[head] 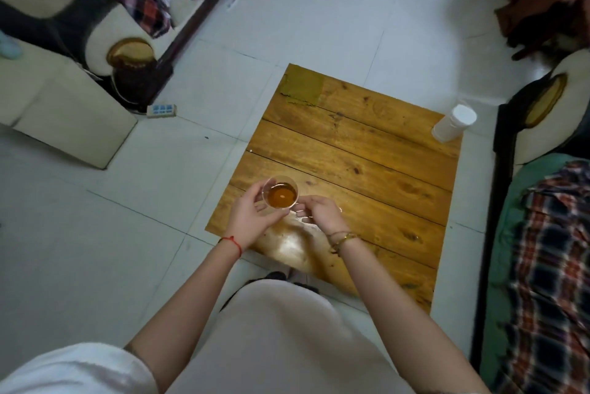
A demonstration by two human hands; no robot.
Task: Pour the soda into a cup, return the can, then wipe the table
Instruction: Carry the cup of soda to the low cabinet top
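Over the table (pixel 367 151), both hands' fingers (pixel 255 192) curl around the cup (pixel 281 195), hiding its base.

The table (pixel 367 151) is honey-brown planked wood with dark grain lines, knots and an olive-green patch at its far left corner. The clear glass cup (pixel 281 192) contains amber liquid. The bottle (pixel 453 124) is white. The floor (pixel 303 26) is pale grey-white tile. The plaid cloth (pixel 549 234) is red, navy and white. The left wrist string (pixel 233 242) is red.
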